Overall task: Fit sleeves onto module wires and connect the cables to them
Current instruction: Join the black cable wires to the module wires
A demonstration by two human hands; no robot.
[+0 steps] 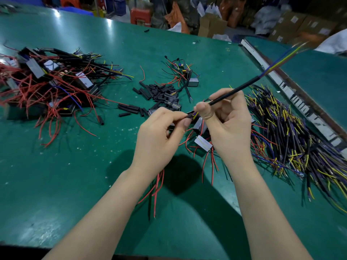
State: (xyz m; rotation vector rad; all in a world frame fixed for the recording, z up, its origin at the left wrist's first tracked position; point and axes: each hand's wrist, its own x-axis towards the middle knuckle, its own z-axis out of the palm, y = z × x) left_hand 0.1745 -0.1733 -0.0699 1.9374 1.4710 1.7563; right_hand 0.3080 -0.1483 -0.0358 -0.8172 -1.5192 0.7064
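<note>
My left hand (pixel 159 132) pinches a sleeve (pixel 190 115) at the wires; my right hand (pixel 229 117) grips the cable (pixel 242 87). Finished modules (pixel 47 77) sit near the table's (pixel 75 175) left edge, and many cables wait at its right

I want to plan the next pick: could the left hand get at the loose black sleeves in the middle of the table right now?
Probably not at once: the left hand is pinching a wire end against the black cable that the right hand holds. The way to the sleeves looks unblocked.

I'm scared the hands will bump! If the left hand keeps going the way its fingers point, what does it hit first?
Probably the right hand's thumb. The left hand pinches a black sleeve, fingertips aimed right at it, nearly touching; depth is uncertain.
</note>
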